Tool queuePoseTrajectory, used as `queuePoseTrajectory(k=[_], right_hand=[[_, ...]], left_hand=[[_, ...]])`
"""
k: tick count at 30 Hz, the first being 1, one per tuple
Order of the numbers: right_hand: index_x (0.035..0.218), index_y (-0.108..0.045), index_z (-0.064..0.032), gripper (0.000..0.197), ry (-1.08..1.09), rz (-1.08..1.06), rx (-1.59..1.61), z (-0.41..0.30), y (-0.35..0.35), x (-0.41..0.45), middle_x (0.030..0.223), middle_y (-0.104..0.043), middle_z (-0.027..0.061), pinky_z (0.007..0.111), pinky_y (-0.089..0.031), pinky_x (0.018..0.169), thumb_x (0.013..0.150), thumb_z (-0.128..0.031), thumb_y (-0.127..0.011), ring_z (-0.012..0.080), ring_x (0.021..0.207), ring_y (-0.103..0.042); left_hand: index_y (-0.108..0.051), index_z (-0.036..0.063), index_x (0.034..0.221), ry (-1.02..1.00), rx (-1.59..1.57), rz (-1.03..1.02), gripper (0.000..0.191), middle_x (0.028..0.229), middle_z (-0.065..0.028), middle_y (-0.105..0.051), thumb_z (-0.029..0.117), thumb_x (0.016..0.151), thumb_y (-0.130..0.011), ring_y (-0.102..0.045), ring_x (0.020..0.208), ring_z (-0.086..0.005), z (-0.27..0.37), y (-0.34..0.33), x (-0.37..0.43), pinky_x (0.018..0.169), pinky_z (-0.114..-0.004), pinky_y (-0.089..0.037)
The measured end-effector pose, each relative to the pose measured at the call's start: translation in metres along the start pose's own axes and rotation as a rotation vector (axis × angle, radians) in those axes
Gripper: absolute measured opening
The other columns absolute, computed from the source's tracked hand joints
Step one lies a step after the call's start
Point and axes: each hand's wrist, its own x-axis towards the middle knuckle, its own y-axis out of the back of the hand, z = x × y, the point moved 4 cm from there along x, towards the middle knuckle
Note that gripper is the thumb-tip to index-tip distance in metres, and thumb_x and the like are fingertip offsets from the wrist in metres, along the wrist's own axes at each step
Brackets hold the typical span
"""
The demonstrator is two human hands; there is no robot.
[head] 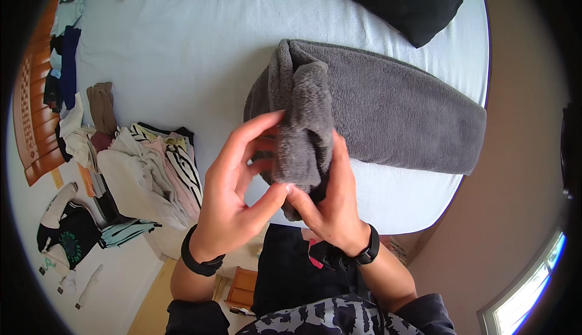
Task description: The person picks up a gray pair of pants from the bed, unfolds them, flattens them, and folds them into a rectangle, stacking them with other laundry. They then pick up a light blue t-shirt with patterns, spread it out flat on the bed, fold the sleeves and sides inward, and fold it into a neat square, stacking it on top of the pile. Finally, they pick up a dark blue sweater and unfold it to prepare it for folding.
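A dark grey plush blanket or garment (400, 112) lies folded into a long strip on the bed. Its near-left end is bunched into a thick upright roll (298, 153), held between both hands. My left hand (243, 185) curves around the left side of the roll, fingers spread, with the index fingertip and thumb against the pile. On the opposite side, my right hand (334, 198) grips the roll, fingers behind it and thumb in front. The two thumb tips meet at the roll's lower front. Some of my fingers are hidden behind the fabric.
Beneath is a bed with a pale blue sheet (195, 53). Folded clothes (150, 171) are piled at left, near a wooden headboard (43, 121). A black fabric item with writing (409, 3) lies at the far right. A wall (514, 121) runs along the right side.
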Motion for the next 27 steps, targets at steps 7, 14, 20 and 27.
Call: queuePoseTrajectory(k=[7,14,20,27], right_hand=[[0.132,-0.037,0.0059,0.054,0.01,0.069,-0.104,-0.004,0.004,-0.008,0.104,-0.05,0.0226,0.037,-0.044,0.084,0.083,0.001,-0.06,0.0348,0.094,-0.054],[0.133,-0.043,0.0031,0.056,0.107,0.011,-0.132,-0.018,-0.002,-0.007,0.104,-0.048,0.0209,0.037,-0.048,0.078,0.079,0.008,-0.058,0.0343,0.09,-0.054],[0.136,-0.037,0.003,0.061,0.092,0.069,-0.117,-0.013,-0.006,-0.001,0.108,-0.049,0.022,0.038,-0.047,0.08,0.08,0.004,-0.061,0.0361,0.09,-0.055],[0.134,-0.036,0.0027,0.061,-0.046,0.033,-0.056,0.0,-0.01,0.003,0.108,-0.053,0.0254,0.038,-0.047,0.082,0.079,0.0,-0.064,0.038,0.093,-0.057]], left_hand=[[-0.051,-0.0059,0.117,-0.095,0.267,0.299,0.034,0.106,-0.01,-0.058,-0.008,0.083,-0.046,-0.056,0.096,-0.0134,-0.005,0.014,-0.004,0.085,-0.026,-0.045],[-0.052,-0.0065,0.111,-0.182,0.446,0.463,0.025,0.097,-0.0128,-0.061,-0.002,0.086,-0.047,-0.058,0.087,-0.018,-0.008,0.016,0.0,0.08,-0.029,-0.045],[-0.056,-0.0074,0.106,-0.083,0.425,0.395,0.023,0.094,-0.0125,-0.065,0.005,0.093,-0.041,-0.059,0.083,-0.0177,-0.014,0.017,-0.007,0.077,-0.029,-0.046],[-0.054,-0.0057,0.112,-0.005,0.153,0.387,0.026,0.1,-0.0082,-0.062,0.013,0.095,-0.046,-0.055,0.094,-0.013,-0.023,0.017,-0.017,0.084,-0.028,-0.042]])
